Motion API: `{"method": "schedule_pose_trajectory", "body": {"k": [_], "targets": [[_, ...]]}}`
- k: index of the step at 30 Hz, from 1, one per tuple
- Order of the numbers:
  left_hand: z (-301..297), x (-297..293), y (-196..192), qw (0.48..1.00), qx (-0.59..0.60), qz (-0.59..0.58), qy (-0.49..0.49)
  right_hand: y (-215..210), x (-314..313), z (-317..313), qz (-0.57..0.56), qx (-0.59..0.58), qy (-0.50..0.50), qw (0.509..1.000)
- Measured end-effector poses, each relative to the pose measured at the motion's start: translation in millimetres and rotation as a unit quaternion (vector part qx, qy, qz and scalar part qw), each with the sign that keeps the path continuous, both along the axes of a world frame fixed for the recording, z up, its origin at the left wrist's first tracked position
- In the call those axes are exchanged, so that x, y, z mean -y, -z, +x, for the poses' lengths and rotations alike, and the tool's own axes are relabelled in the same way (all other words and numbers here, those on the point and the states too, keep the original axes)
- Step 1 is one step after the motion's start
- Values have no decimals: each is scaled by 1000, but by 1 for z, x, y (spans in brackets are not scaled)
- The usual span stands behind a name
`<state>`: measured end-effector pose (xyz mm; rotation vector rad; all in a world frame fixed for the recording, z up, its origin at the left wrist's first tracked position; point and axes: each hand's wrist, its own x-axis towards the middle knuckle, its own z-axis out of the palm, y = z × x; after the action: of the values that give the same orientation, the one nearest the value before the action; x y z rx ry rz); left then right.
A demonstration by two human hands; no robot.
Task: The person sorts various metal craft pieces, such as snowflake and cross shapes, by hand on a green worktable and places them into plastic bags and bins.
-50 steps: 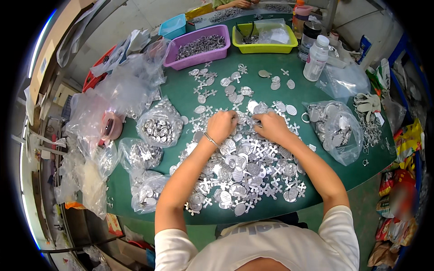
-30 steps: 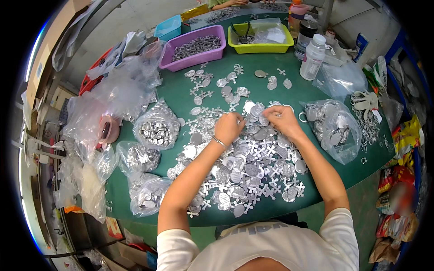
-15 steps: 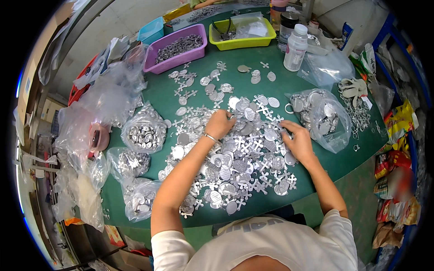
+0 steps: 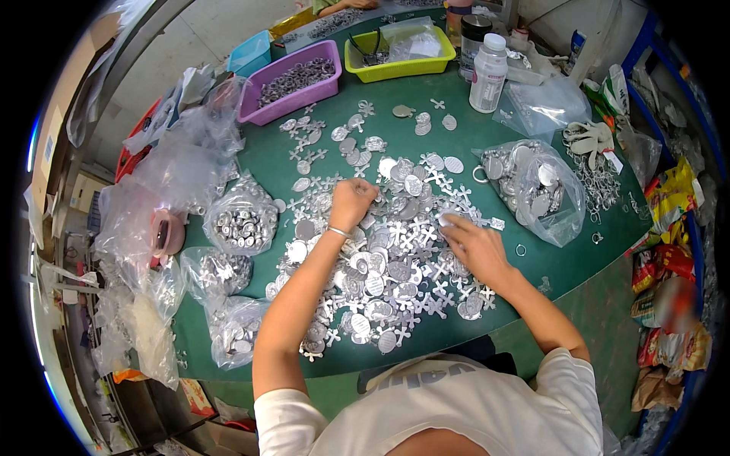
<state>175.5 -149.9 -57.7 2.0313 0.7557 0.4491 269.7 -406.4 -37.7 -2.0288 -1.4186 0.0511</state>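
While both hands rested on the heap of silver metal crosses and oval medals (image 4: pixel 380 266) covering the green surface (image 4: pixel 262 163), the left hand (image 4: pixel 351 204) was curled closed on pieces and the right hand (image 4: pixel 471 247) lay flat, fingers spread.

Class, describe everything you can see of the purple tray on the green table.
The purple tray is a shallow rectangular bin, plastic by its look, with a flared rim. It sits flat at the table's far left, angled slightly, and holds a layer of small grey metal pieces. A blue tray lies behind it, a yellow tray to its right, and clear bags press against its left end. Neither hand touches it.
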Motion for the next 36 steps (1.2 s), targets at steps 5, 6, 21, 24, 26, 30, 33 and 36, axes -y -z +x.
{"method": "schedule_pose_trajectory", "body": {"k": [5, 6, 21, 24, 26, 30, 33, 36], "targets": [[-8, 16, -28, 991, 22, 132, -27, -27, -32, 4, 0, -47, 53, 998], [-8, 19, -31, 989, 33, 140, -26, -20, -41, 5, -36, -32, 59, 997], [-22, 75, -69, 976, 102, -187, 50, -27, -38, 20, 110, -616, 40, 779], [-8, 93, -70, 978, 110, -138, 115, -20, -32, 16, 199, -837, 6, 510], [2, 106, -73, 976, 98, -112, 159, -9, -30, 17, 206, -865, -11, 458], [5, 104, -63, 966, 102, -116, 209, -26, -30, 11, 203, -868, 25, 452], [3, 109, -66, 968, 77, -87, 220, -18, -28, 11, 191, -871, 18, 453], [2, 122, -68, 981, 26, 15, 190, -15, -31, 3, 172, -866, 86, 462]]}}
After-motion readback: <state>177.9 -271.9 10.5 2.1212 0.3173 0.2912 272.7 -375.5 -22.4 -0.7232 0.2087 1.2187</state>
